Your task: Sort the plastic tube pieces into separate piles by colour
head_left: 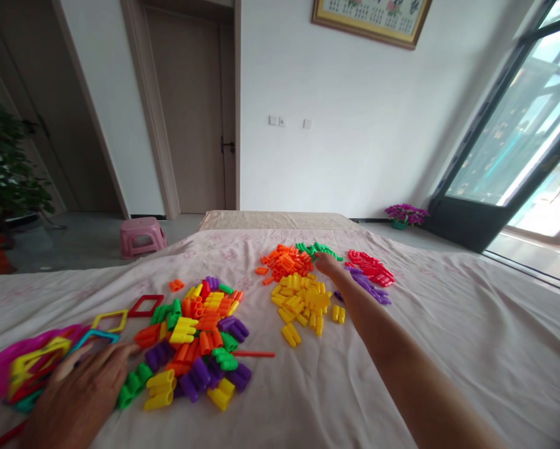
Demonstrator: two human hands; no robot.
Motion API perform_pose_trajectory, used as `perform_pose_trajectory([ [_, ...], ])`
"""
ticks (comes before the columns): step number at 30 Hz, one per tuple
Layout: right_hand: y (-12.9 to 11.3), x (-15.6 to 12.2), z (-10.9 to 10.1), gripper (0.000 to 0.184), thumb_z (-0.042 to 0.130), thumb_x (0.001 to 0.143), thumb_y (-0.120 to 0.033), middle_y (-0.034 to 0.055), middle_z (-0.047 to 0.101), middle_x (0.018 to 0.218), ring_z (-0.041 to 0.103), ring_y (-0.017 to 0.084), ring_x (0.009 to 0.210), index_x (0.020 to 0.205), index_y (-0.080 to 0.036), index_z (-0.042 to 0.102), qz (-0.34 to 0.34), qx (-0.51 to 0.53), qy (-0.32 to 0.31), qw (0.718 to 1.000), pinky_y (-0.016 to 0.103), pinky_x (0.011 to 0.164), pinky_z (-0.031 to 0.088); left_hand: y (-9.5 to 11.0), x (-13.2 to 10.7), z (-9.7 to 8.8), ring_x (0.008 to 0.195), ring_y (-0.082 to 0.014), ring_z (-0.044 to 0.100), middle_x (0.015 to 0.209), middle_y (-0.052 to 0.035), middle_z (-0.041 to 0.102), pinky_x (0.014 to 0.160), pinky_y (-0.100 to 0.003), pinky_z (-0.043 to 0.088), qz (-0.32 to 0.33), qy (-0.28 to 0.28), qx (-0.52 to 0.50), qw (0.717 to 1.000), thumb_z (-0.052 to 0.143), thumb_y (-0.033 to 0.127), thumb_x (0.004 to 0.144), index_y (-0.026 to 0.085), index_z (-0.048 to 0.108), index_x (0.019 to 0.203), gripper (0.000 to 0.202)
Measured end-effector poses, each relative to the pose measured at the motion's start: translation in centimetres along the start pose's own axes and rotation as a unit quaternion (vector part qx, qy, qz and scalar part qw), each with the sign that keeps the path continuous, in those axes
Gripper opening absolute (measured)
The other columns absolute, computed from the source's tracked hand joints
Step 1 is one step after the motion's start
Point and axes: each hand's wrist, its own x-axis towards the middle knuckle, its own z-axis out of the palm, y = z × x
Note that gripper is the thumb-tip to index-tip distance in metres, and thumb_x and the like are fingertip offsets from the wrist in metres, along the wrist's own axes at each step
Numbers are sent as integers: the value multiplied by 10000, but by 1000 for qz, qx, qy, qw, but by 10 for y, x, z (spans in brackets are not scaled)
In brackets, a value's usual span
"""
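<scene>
Now, your left hand (81, 390) stretches blurred fingers forward, any pinch impossible to tell, mixed blocks (208, 319) at its two o'clock; your right hand (329, 264), fingers unreadable, meets green blocks (313, 249). From it, orange blocks (285, 263) lie at nine, yellow blocks (301, 297) at seven.

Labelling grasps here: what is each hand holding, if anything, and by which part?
Cannot tell for either: the left hand is blurred beside the mixed pieces, and the right hand, by the green pieces, shows too small to make out any hold.
</scene>
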Motion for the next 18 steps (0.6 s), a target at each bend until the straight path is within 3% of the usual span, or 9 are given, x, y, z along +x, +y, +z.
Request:
perform_pose_trajectory([
  [4, -23, -17, -7, 466, 488, 797, -96, 141, 670, 1220, 617, 242, 1118, 1224, -158, 665, -15, 26, 52, 998, 300, 899, 454, 4, 2, -11, 1090, -320, 622, 1153, -80, 717, 1032, -565, 356, 33, -9, 13, 999, 410, 225, 881, 256, 743, 1062, 381],
  [7, -55, -43, -8, 449, 469, 840, -110, 85, 674, 1236, 614, 204, 1126, 1240, -188, 657, -63, 54, 69, 994, 289, 938, 452, 8, 4, -17, 1065, -309, 626, 1143, -73, 718, 1041, -556, 351, 32, -14, 9, 999, 403, 186, 873, 251, 750, 1001, 376],
  [10, -94, -85, -3, 358, 487, 865, -146, 21, 721, 1137, 645, 173, 1038, 1127, -239, 713, -148, 87, 43, 984, 260, 896, 473, 12, 7, -24, 1030, -263, 638, 1129, -79, 712, 1057, -512, 331, 21, -25, 3, 999, 395, 150, 889, 227, 737, 1004, 369],
  [12, -117, -120, 1, 327, 496, 869, -153, 34, 732, 1083, 659, 180, 982, 1093, -226, 723, -252, 116, -13, 961, 257, 842, 478, 13, 8, -27, 1014, -253, 640, 1119, -80, 710, 1060, -503, 318, 19, -22, 2, 1000, 407, 164, 903, 219, 724, 1037, 348],
  [15, -141, -167, 10, 259, 544, 884, -248, 47, 728, 1020, 665, 179, 881, 1070, -222, 723, -301, 73, -74, 948, 249, 740, 464, 13, 8, -28, 1013, -260, 638, 1122, -89, 710, 1057, -511, 303, 27, -21, 2, 999, 415, 168, 903, 206, 721, 1047, 340],
  [18, -156, -197, 20, 281, 531, 927, -374, 78, 702, 998, 647, 198, 899, 1068, -213, 712, -315, 17, -71, 946, 271, 735, 443, 12, 7, -27, 1021, -260, 637, 1128, -97, 711, 1051, -508, 304, 33, -24, 0, 999, 403, 152, 897, 192, 727, 1035, 355],
])
